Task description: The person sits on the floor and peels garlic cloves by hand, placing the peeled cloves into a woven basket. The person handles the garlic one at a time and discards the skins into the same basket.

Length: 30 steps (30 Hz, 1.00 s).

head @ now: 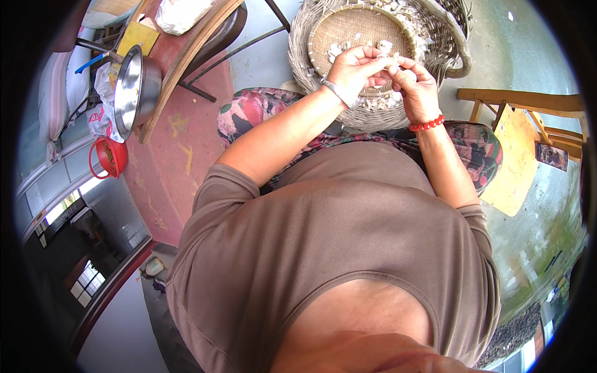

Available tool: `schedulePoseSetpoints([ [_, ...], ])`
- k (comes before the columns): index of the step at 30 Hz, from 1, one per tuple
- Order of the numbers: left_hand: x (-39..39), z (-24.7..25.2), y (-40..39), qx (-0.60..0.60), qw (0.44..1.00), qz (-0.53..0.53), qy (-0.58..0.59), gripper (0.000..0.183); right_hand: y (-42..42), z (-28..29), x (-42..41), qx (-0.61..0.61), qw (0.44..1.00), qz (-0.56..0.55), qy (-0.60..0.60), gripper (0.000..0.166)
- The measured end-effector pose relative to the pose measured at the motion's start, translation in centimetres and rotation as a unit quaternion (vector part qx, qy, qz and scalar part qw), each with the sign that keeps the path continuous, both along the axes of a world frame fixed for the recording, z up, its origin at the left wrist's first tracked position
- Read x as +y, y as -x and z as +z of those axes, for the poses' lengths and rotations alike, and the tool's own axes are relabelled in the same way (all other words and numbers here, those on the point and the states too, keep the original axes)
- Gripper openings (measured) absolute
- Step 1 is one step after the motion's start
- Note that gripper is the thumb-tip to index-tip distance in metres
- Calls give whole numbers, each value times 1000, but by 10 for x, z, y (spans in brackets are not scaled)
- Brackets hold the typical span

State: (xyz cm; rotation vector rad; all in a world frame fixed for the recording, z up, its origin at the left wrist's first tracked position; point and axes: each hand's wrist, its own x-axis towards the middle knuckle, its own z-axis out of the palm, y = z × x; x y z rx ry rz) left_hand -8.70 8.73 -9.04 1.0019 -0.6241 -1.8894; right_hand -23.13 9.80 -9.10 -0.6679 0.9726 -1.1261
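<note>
My left hand, with a pale band at its wrist, and my right hand, with a red bead bracelet, meet over a round woven bamboo tray. The fingertips of both pinch a small pale piece, perhaps garlic; its exact kind is unclear. A rounded whitish piece shows among my right fingers. Just beyond the fingertips a pale bulb-like piece lies on the tray, with white papery flakes to its left. The tray rests in a large wicker basket, whose rim also carries flakes.
At left, a wooden table bears a tilted-looking steel basin and a white plastic bag. A red plastic basket sits below. A wooden chair stands at right, a phone beside it. The basket's thick handle arches at its right side.
</note>
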Motion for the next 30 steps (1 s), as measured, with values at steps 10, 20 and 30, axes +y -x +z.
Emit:
schedulePoseSetpoints([
  [10, 3, 6, 3, -146, 983, 11, 109, 13, 1, 0, -1, -52, 999, 6, 1, 20],
  [20, -2, -14, 1, -320, 886, 81, 325, 20, 3, 3, -3, -19, 1000, 16, -13, 25],
  [30, -3, 13, -8, -438, 770, -22, 463, 16, 4, 5, -2, -50, 996, 64, -34, 19],
])
